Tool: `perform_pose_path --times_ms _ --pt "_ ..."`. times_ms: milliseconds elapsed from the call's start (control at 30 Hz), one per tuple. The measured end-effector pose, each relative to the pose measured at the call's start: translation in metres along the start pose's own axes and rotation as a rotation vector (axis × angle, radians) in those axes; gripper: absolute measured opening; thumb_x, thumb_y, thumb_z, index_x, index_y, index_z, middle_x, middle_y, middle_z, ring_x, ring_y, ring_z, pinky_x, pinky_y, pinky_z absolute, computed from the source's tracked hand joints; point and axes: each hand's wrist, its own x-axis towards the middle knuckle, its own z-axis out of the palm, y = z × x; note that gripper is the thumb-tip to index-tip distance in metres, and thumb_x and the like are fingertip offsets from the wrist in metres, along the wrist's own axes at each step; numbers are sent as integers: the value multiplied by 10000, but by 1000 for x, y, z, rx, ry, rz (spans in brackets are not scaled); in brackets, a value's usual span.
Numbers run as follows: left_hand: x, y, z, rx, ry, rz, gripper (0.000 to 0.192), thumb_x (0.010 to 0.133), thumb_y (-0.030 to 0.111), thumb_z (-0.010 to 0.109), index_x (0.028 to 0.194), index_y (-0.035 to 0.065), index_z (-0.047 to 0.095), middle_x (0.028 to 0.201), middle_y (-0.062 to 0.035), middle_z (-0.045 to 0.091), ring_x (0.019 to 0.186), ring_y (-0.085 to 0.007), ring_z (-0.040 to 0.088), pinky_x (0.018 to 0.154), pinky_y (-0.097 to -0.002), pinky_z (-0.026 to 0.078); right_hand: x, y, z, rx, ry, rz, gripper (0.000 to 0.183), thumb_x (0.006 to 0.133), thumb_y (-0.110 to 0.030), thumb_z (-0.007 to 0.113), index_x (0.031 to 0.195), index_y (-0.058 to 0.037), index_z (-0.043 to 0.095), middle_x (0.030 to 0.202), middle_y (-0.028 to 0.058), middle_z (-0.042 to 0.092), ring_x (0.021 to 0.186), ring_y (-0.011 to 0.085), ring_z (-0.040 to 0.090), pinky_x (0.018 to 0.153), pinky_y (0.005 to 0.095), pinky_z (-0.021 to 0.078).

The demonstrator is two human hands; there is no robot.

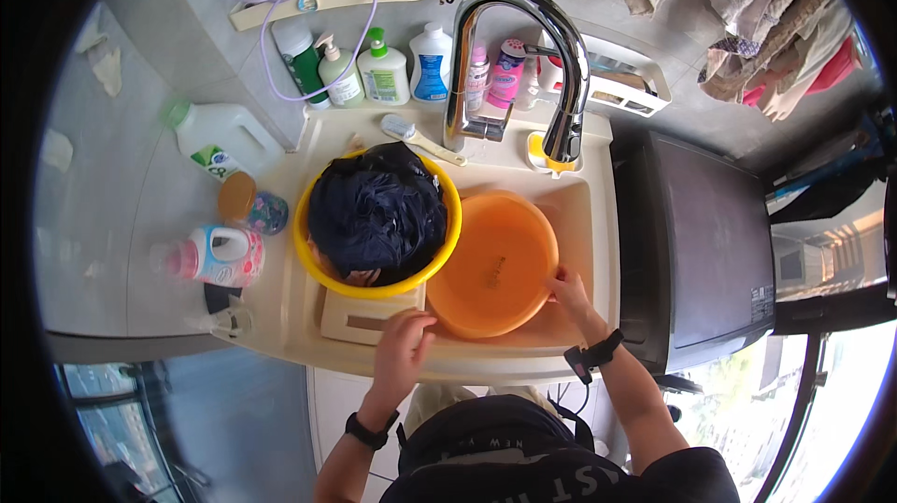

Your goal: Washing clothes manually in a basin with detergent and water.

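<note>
An orange plastic basin [483, 279] sits in the sink, its bottom bearing small markings. My right hand [569, 293] grips its right rim between thumb and fingers. My left hand [405, 347] is beside the basin's lower left rim, fingers loosely bent and apart; whether a fingertip touches the rim is unclear. Left of the basin, a yellow-rimmed tub [448, 254] is heaped with dark navy clothing [378, 209]. This tub rests over the washboard part [343, 317] of the cream laundry sink [280, 324]. Above the basin arches a chrome faucet [571, 111].
A scrub brush [424, 139] and a soap dish [539, 160] lie on the back ledge, before several bottles [384, 76]. Detergent jugs [231, 254] stand at left. A dark appliance [715, 251] adjoins the sink's right side. Cloths [750, 5] hang upper right.
</note>
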Motion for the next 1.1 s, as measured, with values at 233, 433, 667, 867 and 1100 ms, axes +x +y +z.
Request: perform_pose_path --times_ms 233,433,667,867,1100 --pt "-23 -4 88 -102 -274 -143 476 813 160 654 1204 -31 463 1197 -224 518 1111 -378 499 942 -406 409 -75 -95 51 -114 -234 -320 177 849 -79 625 869 34 490 746 85 592 633 156 654 507 252 535" --pt "-8 16 127 -267 -284 -13 477 844 188 628 1219 -42 441 1133 -248 542 1018 -399 540 868 -397 448 -129 -156 39 -161 -214 -448 191 839 -68 642 822 17 472 680 77 588 581 151 642 491 231 521" --pt "-3 33 126 -401 -488 -125 436 846 130 620 1218 -10 440 1027 -223 575 893 -365 580 775 -387 470 -146 -170 29 -250 -176 -484 194 841 -71 641 809 18 471 665 68 577 548 126 624 483 217 512" --pt "2 45 111 -635 -563 -153 417 871 122 601 1223 -21 428 1040 -181 572 892 -289 577 801 -370 457 -147 -178 31 -231 -188 -481 180 840 -60 633 814 20 473 669 72 584 540 131 626 475 219 510" --pt "-4 29 126 -566 -264 5 338 900 169 582 1170 -6 475 806 -142 596 695 -191 566 672 -318 464 -132 -183 29 -183 -238 -444 206 850 -87 632 850 37 467 671 82 592 545 144 637 457 221 501"
